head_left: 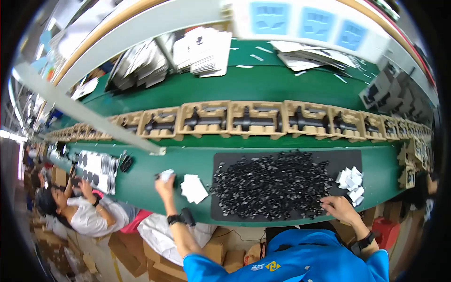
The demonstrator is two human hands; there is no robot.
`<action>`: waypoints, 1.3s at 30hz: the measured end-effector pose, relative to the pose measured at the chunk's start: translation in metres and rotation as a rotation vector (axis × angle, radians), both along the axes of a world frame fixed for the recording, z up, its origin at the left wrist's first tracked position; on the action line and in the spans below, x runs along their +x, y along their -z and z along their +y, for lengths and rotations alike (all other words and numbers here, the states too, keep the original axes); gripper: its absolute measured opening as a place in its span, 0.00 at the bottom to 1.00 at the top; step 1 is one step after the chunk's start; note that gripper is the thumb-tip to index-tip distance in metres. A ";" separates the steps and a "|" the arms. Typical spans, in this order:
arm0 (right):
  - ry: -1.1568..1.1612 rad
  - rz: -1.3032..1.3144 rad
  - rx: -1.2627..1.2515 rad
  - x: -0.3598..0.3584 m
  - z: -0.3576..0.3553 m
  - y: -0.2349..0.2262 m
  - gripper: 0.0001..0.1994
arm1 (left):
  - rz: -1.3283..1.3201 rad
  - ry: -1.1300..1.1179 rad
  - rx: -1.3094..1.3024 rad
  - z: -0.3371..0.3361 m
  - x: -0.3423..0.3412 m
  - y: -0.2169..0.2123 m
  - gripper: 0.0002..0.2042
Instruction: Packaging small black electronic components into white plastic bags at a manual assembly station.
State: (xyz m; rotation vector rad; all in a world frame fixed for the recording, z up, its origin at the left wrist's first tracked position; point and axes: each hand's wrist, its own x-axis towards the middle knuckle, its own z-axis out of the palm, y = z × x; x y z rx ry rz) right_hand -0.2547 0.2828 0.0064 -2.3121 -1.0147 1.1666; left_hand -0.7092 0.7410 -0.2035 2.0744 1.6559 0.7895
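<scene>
My left hand [165,187] is closed round a small white piece [167,175], paper or a little bag, above the green bench. Just right of that hand lies a stack of white sheets [193,189]. A wide heap of small black parts [272,185] covers most of a dark mat [347,158]. At the heap's lower right edge, my right hand [339,207] has its thumb and fingers pinched together. Whatever they pinch is too small to make out. White folded pieces [350,181] are bunched at the mat's right end, beyond the right hand.
Brown moulded trays [256,130] holding black parts run in a row behind the mat. A slanted metal post [101,115] reaches the bench at left. Stacked cards [202,51] stand at the back. A co-worker [89,211] sits at left beside white sheets [98,171].
</scene>
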 end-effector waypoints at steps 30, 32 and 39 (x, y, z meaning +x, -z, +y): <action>0.627 -0.904 0.739 0.392 -0.205 0.068 0.13 | -0.509 0.689 -1.074 -0.514 0.543 -0.217 0.09; 0.643 -1.027 0.728 0.443 -0.201 0.088 0.12 | -0.494 0.530 -1.097 -0.515 0.529 -0.206 0.10; 0.453 -1.026 0.405 0.528 -0.177 0.151 0.14 | -0.506 0.313 -1.030 -0.521 0.507 -0.208 0.11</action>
